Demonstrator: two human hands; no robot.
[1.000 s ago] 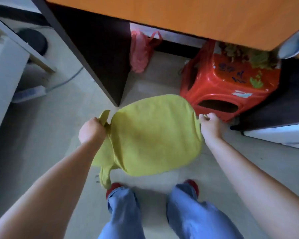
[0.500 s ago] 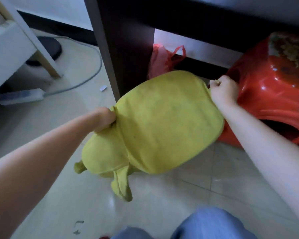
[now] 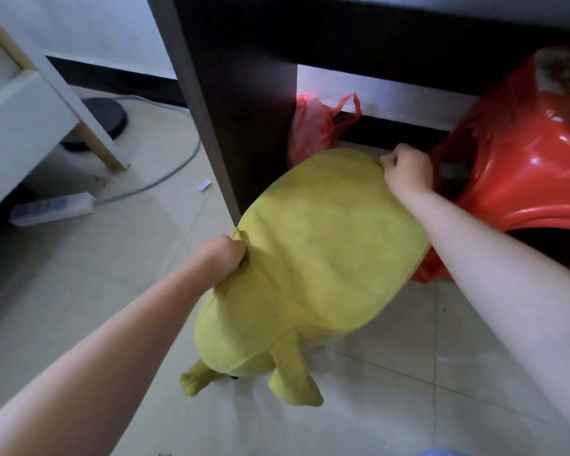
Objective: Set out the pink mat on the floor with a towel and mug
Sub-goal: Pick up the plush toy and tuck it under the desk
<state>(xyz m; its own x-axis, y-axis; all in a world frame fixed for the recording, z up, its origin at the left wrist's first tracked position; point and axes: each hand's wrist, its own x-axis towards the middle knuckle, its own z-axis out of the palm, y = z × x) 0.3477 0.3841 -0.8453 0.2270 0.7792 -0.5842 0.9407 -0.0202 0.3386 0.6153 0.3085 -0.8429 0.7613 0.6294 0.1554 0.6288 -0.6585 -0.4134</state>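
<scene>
Tiled floor [image 3: 63, 291] (pale), dark desk [image 3: 244, 93], red stool [image 3: 524, 159].

Dim, soft wide-angle view; glare on the red stool [image 3: 537, 159].

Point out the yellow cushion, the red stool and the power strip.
yellow cushion [image 3: 323, 258], head view, middle of its top face.
red stool [image 3: 520, 166], head view, glossy side wall.
power strip [image 3: 51, 209], head view, middle of its white body.
</scene>
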